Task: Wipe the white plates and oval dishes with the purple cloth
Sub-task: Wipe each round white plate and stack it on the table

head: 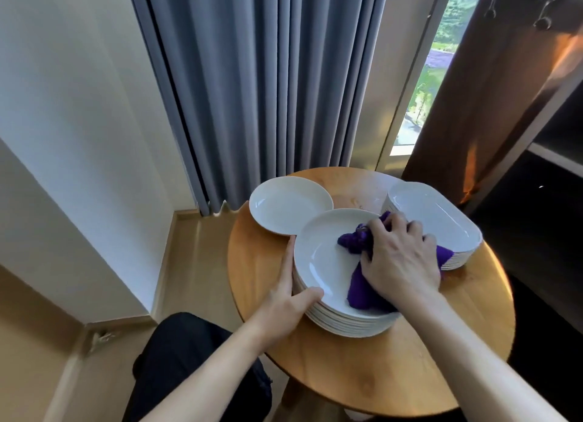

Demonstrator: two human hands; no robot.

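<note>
Right hand (pixel 399 257) pressing purple cloth (pixel 358 290) onto top plate (pixel 321 257)

A room in someone's flat, going by the long grey curtains (pixel 258 90), the window (pixel 426 84) and the small round wooden table (pixel 378 374).

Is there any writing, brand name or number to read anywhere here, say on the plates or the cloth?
None. The stacked round plates, the lone plate, the oval dishes, the purple cloth and the wooden table show no words, labels or numbers.
</note>
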